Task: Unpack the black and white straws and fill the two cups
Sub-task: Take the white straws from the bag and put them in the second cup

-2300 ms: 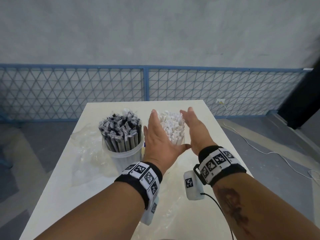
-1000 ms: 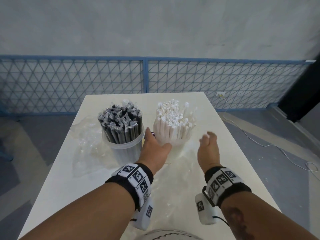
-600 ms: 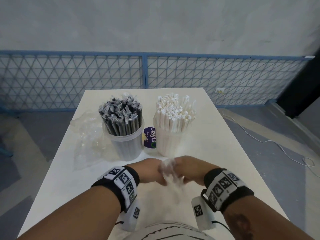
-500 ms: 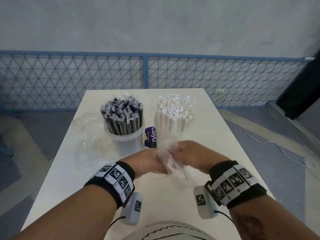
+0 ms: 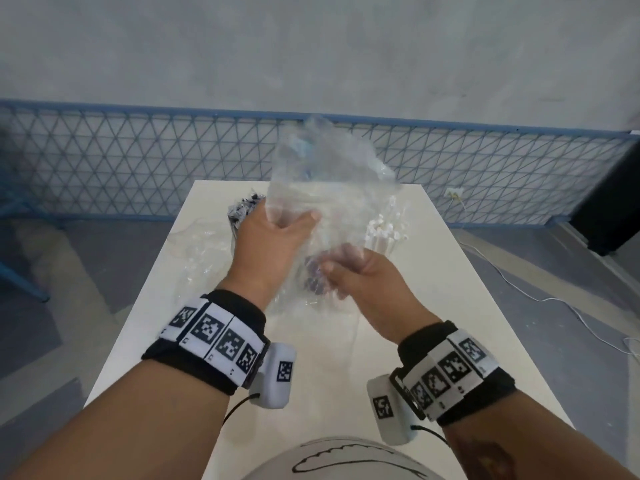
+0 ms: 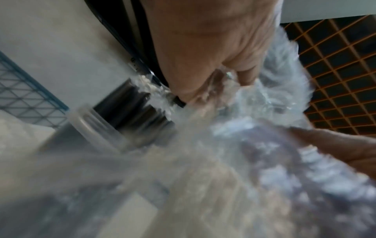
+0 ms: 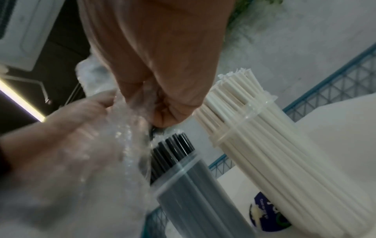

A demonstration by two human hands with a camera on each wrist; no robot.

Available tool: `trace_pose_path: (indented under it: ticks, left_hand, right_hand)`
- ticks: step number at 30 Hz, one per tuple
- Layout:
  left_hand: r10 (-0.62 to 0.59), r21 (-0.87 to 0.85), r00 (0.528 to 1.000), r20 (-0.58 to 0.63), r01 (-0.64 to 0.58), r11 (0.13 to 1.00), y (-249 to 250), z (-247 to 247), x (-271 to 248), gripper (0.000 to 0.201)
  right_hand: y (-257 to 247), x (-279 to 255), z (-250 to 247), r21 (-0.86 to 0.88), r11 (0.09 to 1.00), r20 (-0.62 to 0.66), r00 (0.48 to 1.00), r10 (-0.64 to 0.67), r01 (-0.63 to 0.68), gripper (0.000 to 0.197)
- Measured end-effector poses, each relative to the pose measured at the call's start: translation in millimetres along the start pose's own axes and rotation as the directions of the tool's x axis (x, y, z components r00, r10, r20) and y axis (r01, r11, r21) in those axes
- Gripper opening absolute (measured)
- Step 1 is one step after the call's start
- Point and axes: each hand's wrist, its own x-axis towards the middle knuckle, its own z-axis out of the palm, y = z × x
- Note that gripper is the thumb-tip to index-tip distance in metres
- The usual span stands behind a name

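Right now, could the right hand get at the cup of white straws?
Probably not at once: the right hand grips the clear plastic bag together with the left hand, and the bag hangs before the cup of white straws. Letting go would free it.

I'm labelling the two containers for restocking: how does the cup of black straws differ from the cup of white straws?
The clear plastic cup of black straws looks dark grey through its wall; the clear plastic cup of white straws looks cream. In the right wrist view the black straws rise only a little above their rim, while the white straws stand well above theirs. Both cups are packed full and stand side by side on the white table.
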Motion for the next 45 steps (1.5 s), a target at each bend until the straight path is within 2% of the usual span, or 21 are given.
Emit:
trace_pose_path:
  ticks: [2, 5, 8, 10, 13, 15, 17, 19, 20, 22, 23, 25, 27, 28, 30, 32, 33, 36, 38, 41, 45]
  left_hand:
    - [-0.046, -0.016, 0.983, 0.178, 0.049, 0.999, 0.5, -11.5, 3.3, 0.037]
    - [-0.154, 0.020, 0.901, 0.405, 0.160, 0.987, 2.6, -22.9, 2.7, 0.025]
    - [-0.160, -0.017, 0.906, 0.392, 0.181, 0.983, 0.7, -28.9, 4.3, 0.025]
    - [-0.177, -0.126, 0.914, 0.366, 0.237, 0.963, -1.3, -32.0, 5.0, 0.034]
    - [-0.168, -0.265, 0.912, 0.374, 0.278, 0.923, 3.6, -29.1, 2.9, 0.019]
    - [-0.225, -0.277, 0.899, 0.375, 0.340, 0.898, 8.8, -26.5, 0.7, 0.004]
    - [-0.289, -0.310, 0.858, 0.425, 0.438, 0.844, 4.0, -26.7, 2.1, 0.029]
    - [-0.323, -0.371, 0.846, 0.425, 0.488, 0.790, 3.2, -28.3, 5.0, 0.035]
    - [-0.335, -0.352, 0.841, 0.425, 0.495, 0.794, 4.0, -29.7, 5.3, 0.042]
    - [-0.351, -0.242, 0.817, 0.457, 0.494, 0.835, 7.1, -28.7, 5.3, 0.067]
    - [-0.340, -0.185, 0.807, 0.483, 0.474, 0.861, 8.1, -27.1, 5.9, 0.074]
    - [-0.356, -0.088, 0.776, 0.521, 0.464, 0.882, 8.0, -25.2, 7.1, 0.094]
    - [-0.392, 0.022, 0.739, 0.548, 0.456, 0.889, 7.8, -24.0, 7.4, 0.119]
    - [-0.398, 0.062, 0.720, 0.568, 0.445, 0.893, 8.5, -22.7, 6.7, 0.116]
    - [-0.377, 0.068, 0.743, 0.554, 0.411, 0.909, 12.4, -18.5, 4.4, 0.081]
    - [-0.330, 0.024, 0.825, 0.458, 0.359, 0.933, 12.1, -14.3, 3.0, 0.051]
    - [-0.299, 0.000, 0.864, 0.405, 0.327, 0.945, 8.8, -12.9, 4.0, 0.042]
    - [-0.269, -0.098, 0.903, 0.335, 0.317, 0.943, 4.3, -13.0, 7.0, 0.033]
    - [-0.277, -0.176, 0.871, 0.405, 0.372, 0.911, 3.7, -16.1, 6.8, 0.033]
    - [-0.199, -0.247, 0.816, 0.543, 0.382, 0.890, 6.9, -18.6, 1.2, 0.026]
    - [-0.133, -0.275, 0.783, 0.607, 0.365, 0.889, 8.2, -18.3, -0.4, 0.037]
  right_hand:
    - [-13.5, 0.8, -5.1, 0.150, 0.989, 0.000, 1.000, -0.013, 0.012, 0.016]
    - [-29.0, 3.2, -17.9, 0.183, 0.983, 0.096, 0.994, -0.043, 0.024, 0.024]
    - [-31.9, 4.0, -28.3, 0.193, 0.981, 0.200, 0.979, -0.027, -0.012, 0.043]
    - [-28.4, 4.0, -34.3, 0.274, 0.959, 0.197, 0.980, 0.016, -0.071, 0.041]
    - [-22.5, 7.3, -41.1, 0.390, 0.912, 0.197, 0.979, 0.051, -0.126, 0.034]
    - [-18.3, 8.3, -47.2, 0.418, 0.895, 0.226, 0.972, 0.062, -0.155, 0.061]
    - [-19.6, 7.7, -49.9, 0.422, 0.900, 0.237, 0.971, 0.011, -0.114, 0.069]
    - [-22.8, 6.6, -53.7, 0.439, 0.896, 0.154, 0.988, -0.008, -0.061, 0.051]
    - [-25.1, 6.8, -55.8, 0.429, 0.900, 0.102, 0.994, 0.036, -0.077, 0.054]
    - [-28.8, 6.7, -61.9, 0.206, 0.976, 0.092, 0.994, 0.055, -0.073, 0.078]
    - [-32.0, 6.9, -61.1, 0.063, 0.997, 0.069, 0.997, 0.031, -0.035, 0.075]
    - [-33.8, 8.4, -60.4, -0.123, 0.990, 0.011, 0.998, -0.060, 0.061, 0.046]
    - [-37.4, 8.9, -58.2, -0.107, 0.987, -0.007, 0.993, -0.117, 0.116, 0.018]
    - [-39.8, 8.5, -57.0, -0.027, 0.991, -0.002, 0.991, -0.132, 0.132, 0.017]
    - [-41.8, 9.4, -56.6, 0.180, 0.976, -0.066, 0.991, -0.112, 0.122, 0.044]
    - [-40.8, 11.0, -59.0, 0.321, 0.947, -0.082, 0.997, 0.010, 0.017, 0.077]
    - [-38.6, 11.2, -59.0, 0.305, 0.950, -0.005, 0.998, 0.067, -0.062, 0.085]
    - [-29.1, 7.6, -55.2, 0.106, 0.981, 0.220, 0.966, 0.134, -0.161, 0.064]
    - [-26.4, 6.2, -52.0, 0.226, 0.964, 0.186, 0.977, 0.101, -0.143, 0.041]
    - [-17.1, 9.5, -53.7, 0.492, 0.857, 0.162, 0.983, 0.086, -0.156, 0.036]
    - [-18.4, 10.9, -47.8, 0.588, 0.789, 0.245, 0.969, 0.036, -0.178, 0.018]
